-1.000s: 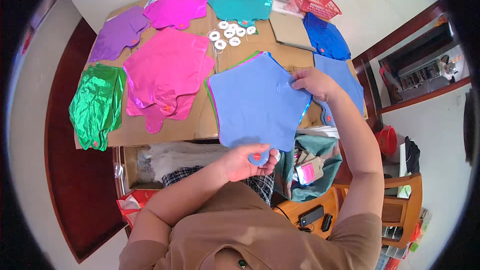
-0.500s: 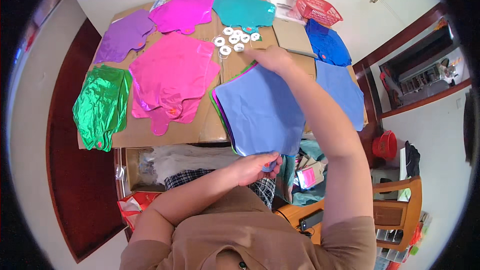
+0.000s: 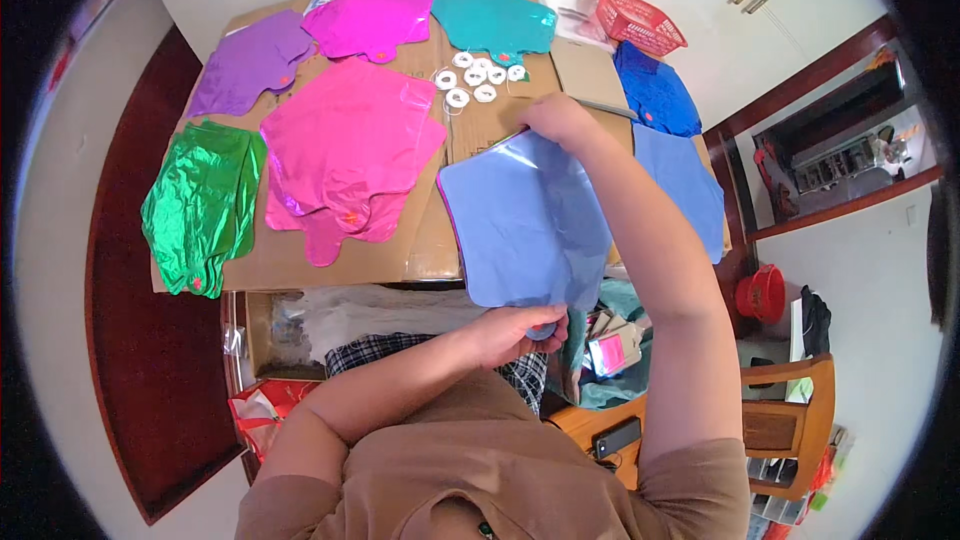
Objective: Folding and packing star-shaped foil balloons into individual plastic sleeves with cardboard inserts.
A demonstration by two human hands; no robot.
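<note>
Between my hands is a stack of flat, uninflated foil balloons, a pale blue balloon (image 3: 525, 220) on top and a thin purple edge showing at its left. My left hand (image 3: 515, 333) is closed around the stack's narrow neck at the table's near edge. At the far end my right hand (image 3: 560, 122) grips the stack's upper edge, its fingertips partly hidden. Just beyond that hand lie several small white ribbon rolls (image 3: 475, 76). Left of the stack rests a pile of pink foil balloons (image 3: 350, 145).
Around the cardboard-covered table (image 3: 425, 250) lie green balloons (image 3: 205, 200), purple balloons (image 3: 245, 65), magenta balloons (image 3: 370, 20), teal balloons (image 3: 495, 20), dark blue balloons (image 3: 655, 90) and more pale blue ones (image 3: 680, 180). A red basket (image 3: 640, 20) stands at the back right. Below is an open bag (image 3: 610, 395).
The stack's left edge has drawn in, and the green layer seen there before is now hidden. My right hand has shifted slightly along the upper edge. My left hand keeps its hold.
</note>
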